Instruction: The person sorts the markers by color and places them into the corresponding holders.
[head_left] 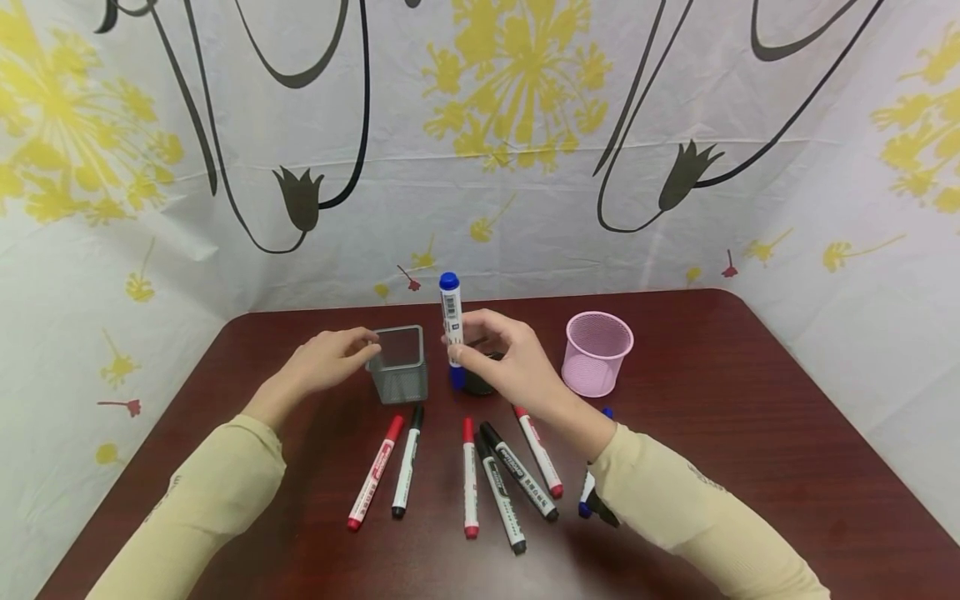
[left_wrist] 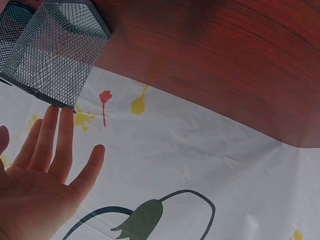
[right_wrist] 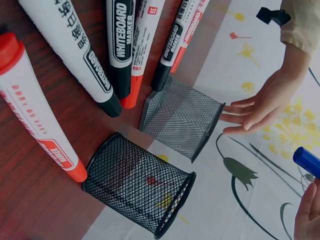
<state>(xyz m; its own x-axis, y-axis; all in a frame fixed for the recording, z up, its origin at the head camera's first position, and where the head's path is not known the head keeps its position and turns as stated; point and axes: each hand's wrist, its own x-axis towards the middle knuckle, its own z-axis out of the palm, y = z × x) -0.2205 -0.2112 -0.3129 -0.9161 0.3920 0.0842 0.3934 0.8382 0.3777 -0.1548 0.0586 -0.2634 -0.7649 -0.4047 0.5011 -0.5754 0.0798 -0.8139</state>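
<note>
My right hand (head_left: 517, 358) holds a blue-capped whiteboard marker (head_left: 452, 312) upright, pinched between thumb and fingers. It is raised in front of a round black mesh cup (right_wrist: 137, 185), which the hand partly hides in the head view. In the right wrist view only the marker's blue end (right_wrist: 307, 161) and some fingertips show. At the left, my left hand (head_left: 330, 358) reaches to a square grey mesh pen holder (head_left: 401, 387). Its extended fingertips touch the holder's rim in the left wrist view (left_wrist: 62, 107).
A pink mesh cup (head_left: 596, 367) stands at the right. Across the near table lie red markers (head_left: 375, 473), black markers (head_left: 501, 493) and a blue marker (head_left: 587, 487) half hidden by the right sleeve. A patterned sheet (head_left: 480, 217) hangs behind the dark red table (head_left: 712, 400).
</note>
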